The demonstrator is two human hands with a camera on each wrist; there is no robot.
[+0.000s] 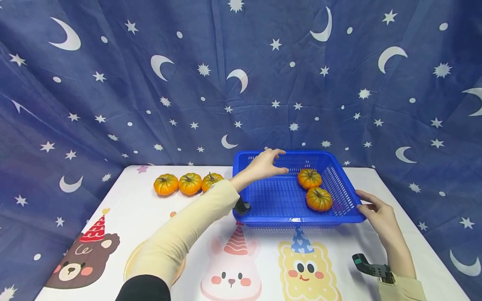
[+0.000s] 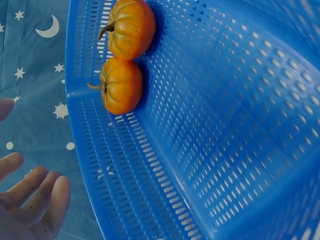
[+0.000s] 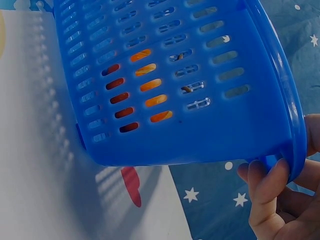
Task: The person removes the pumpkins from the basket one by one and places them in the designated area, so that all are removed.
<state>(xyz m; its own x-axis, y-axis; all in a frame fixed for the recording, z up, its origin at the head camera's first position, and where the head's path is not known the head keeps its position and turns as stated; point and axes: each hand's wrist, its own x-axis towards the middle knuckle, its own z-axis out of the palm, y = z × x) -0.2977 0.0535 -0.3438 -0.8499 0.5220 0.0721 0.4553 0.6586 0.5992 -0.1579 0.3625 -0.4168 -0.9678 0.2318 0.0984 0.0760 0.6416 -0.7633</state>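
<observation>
A blue plastic basket (image 1: 278, 196) with slotted walls holds two small orange pumpkins, one (image 1: 309, 179) behind the other (image 1: 319, 199), near its right side. Over the basket's left back part is my left hand (image 1: 265, 164), its thumb and fingers apart and nothing between them. In the left wrist view the left hand (image 2: 35, 205) appears beyond the basket rim, fingers loosely bent. My right hand (image 1: 382, 215) grips the basket's right front corner. Seen in the right wrist view, fingertips of that hand (image 3: 285, 205) curl under the rim, and orange shows through the slots.
Three more pumpkins stand in a row on the table left of the basket: one (image 1: 166, 184) at the left, one (image 1: 190, 184) in the middle, and one (image 1: 211, 180) partly behind the left sleeve. A white cartoon-print tablecloth (image 1: 271, 255) covers the table. Behind hangs a blue star-and-moon curtain (image 1: 196, 96).
</observation>
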